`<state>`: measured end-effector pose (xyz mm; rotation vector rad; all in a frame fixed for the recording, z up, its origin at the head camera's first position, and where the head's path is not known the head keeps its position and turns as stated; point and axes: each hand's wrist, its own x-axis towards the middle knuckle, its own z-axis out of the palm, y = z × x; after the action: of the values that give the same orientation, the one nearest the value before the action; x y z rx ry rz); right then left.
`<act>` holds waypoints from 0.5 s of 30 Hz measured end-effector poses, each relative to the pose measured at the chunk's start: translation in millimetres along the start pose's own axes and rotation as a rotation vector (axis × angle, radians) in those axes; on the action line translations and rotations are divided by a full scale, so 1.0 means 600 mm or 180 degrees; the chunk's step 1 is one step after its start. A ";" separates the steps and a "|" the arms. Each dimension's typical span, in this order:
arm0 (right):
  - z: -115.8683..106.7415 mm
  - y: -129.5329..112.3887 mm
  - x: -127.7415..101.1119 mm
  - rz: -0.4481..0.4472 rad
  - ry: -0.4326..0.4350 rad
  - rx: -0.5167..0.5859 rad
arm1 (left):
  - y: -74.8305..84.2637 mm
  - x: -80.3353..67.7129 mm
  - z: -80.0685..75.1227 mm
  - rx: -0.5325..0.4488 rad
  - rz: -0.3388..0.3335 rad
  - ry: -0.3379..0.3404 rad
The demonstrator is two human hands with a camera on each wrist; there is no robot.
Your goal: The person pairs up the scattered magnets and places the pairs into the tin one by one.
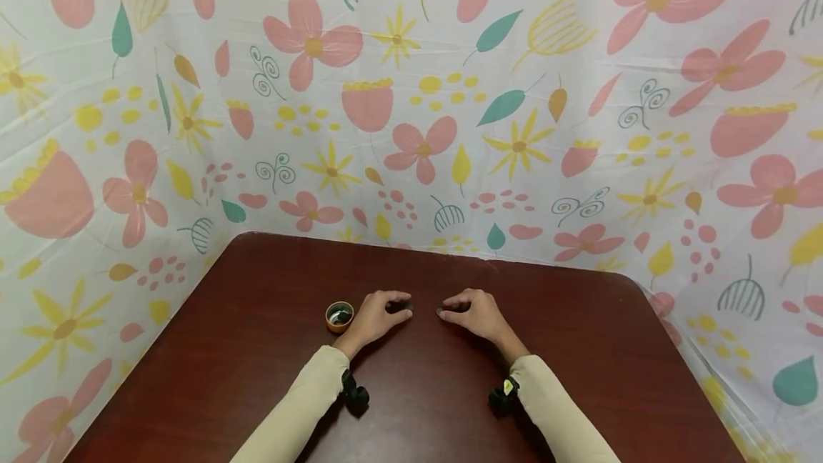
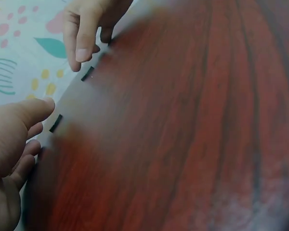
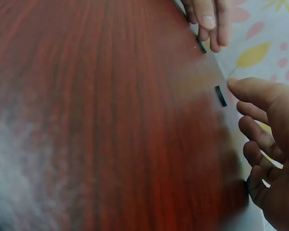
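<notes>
Cream sleeves (image 1: pixel 302 406) are lying nearest the head camera, each carrying a small black wrist camera (image 1: pixel 355 395), and both are reaching forward over the dark red wooden table (image 1: pixel 257 349). Two small flat black pieces are lying on that table between the hands: one black piece (image 1: pixel 408 305) is sitting at the fingertips of the left hand (image 1: pixel 379 314), and the other black piece (image 1: pixel 442 311) is sitting at the fingertips of the right hand (image 1: pixel 472 313). Both hands are resting palm down with fingers loosely curled and a narrow gap between thumb and forefinger; neither is gripping anything. From the left wrist view the left thumb is hovering just beside its piece (image 2: pixel 55 123), apparently not quite touching, while the right hand's finger is coming down close to the farther piece (image 2: pixel 87 73). From the right wrist view the right forefinger tip is lying just beside its piece (image 3: pixel 221 96), though whether it is touching cannot be told. Near the left wrist, a small round orange-rimmed container (image 1: pixel 338 316) with a dark inside is standing on the table. Behind and around the table, a white floral cloth (image 1: pixel 450 91) with pink flowers is hanging.
</notes>
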<state>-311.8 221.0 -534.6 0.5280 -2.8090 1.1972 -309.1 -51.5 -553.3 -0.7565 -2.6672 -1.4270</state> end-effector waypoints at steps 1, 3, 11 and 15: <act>0.000 0.000 -0.001 -0.0002 -0.0007 -0.0005 | -0.001 0.001 0.001 0.0027 0.0006 0.0017; 0.002 0.001 -0.001 -0.0009 -0.0020 -0.0039 | -0.004 0.002 0.003 0.0075 -0.0012 0.0044; 0.009 -0.003 0.000 -0.0037 -0.0017 -0.0225 | -0.008 0.007 0.013 0.0318 -0.0038 0.0154; 0.012 -0.006 0.003 -0.0032 -0.0024 -0.0225 | -0.009 0.007 0.018 0.0391 -0.0056 0.0243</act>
<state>-311.5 213.4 -537.1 0.5423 -2.8392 1.0916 -312.9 -43.7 -562.6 -0.6565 -2.6803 -1.2545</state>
